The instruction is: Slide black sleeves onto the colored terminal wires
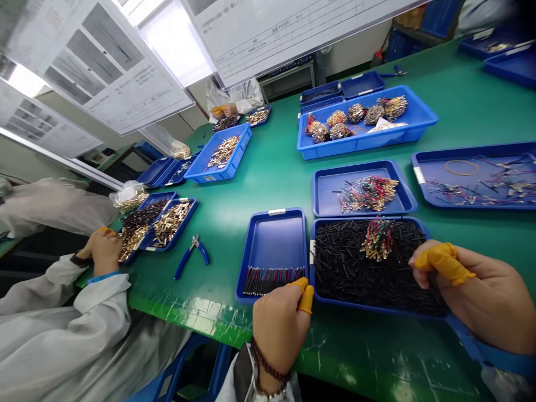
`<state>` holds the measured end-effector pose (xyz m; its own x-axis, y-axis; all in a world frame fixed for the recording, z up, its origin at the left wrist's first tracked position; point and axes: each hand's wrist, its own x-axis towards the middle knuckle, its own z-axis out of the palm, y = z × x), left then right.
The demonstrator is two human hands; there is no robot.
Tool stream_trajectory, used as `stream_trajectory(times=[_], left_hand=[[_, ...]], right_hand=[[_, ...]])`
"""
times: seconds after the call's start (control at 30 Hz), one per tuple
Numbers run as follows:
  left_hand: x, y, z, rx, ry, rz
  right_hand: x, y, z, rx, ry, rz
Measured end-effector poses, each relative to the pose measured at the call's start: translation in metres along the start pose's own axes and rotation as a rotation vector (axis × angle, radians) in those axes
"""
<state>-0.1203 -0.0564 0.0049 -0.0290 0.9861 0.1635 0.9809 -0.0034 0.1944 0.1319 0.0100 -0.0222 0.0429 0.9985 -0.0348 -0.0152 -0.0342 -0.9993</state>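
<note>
My left hand (280, 319), with yellow finger cots, is closed at the near right corner of a blue tray (276, 234). A neat row of short coloured wires with metal ends (272, 280) lies along that tray's near side. Whatever is between these fingertips is hidden. My right hand (473, 279), also in yellow finger cots, pinches over the right edge of a second blue tray (377, 310). I cannot make out anything in its fingers. Short black tubes (343, 268) fill this tray, and a bundle of coloured wires with metal tips (377, 240) rests on them.
Behind stand a tray of loose wires (371, 192), a tray with scattered wires (481, 184) and a bin of wire bundles (368, 142). Blue-handled cutters (191, 257) lie left. A co-worker's hands (103, 248) are at trays of metal parts; another person (234, 100) sits beyond.
</note>
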Motion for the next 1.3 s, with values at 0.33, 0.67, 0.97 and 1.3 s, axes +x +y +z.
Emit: stream_trajectory(times=[0.33, 0.67, 0.97, 1.3], left_hand=[[0.068, 0.079, 0.033, -0.185, 0.075, 0.133], [0.069, 0.088, 0.037, -0.098, -0.004, 0.086], [0.056, 0.079, 0.023, -0.107, 0.062, 0.061], [0.007, 0.084, 0.016, -0.514, 0.273, -0.042]], right_hand=[[0.008, 0.001, -0.006, 0.150, -0.057, 0.033], [0.005, -0.014, 0.002, 0.145, -0.107, 0.025], [0.011, -0.006, 0.017, -0.189, -0.310, -0.040], [0.005, -0.017, 0.021, 0.022, -0.331, 0.114]])
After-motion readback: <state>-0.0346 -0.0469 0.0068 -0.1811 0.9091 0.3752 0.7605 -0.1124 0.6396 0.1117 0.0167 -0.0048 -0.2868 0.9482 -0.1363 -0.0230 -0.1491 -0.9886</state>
